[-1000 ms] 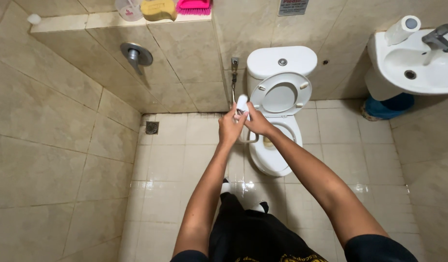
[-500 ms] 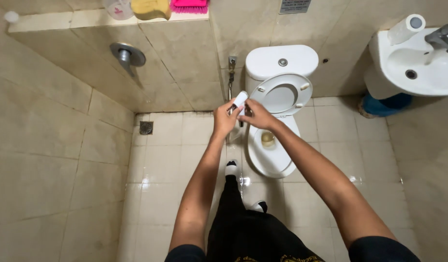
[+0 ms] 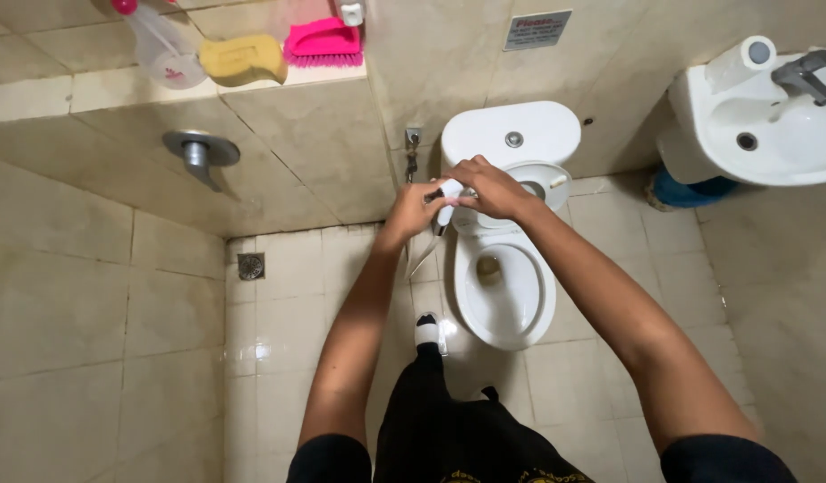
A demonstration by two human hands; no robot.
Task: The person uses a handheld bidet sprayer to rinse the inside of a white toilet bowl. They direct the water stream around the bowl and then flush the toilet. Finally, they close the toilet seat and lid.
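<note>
Tiled floor (image 3: 297, 322): pale, with a small square drain (image 3: 250, 266) near the left wall.
Toilet (image 3: 502, 295): white, seat up, bowl open, straight ahead of you.
Sink (image 3: 771, 134): white, on the right wall, a paper roll (image 3: 740, 63) on its rim.
Ledge (image 3: 91, 89): carries a yellow sponge (image 3: 243, 59) and a pink brush (image 3: 323, 43).
Your left hand (image 3: 415, 210): closed around the white spray nozzle (image 3: 449, 199), held above the bowl's near-left edge, in front of the tank.
Your right hand (image 3: 489, 186): fingers curled over the same nozzle's top, touching the left hand.
</note>
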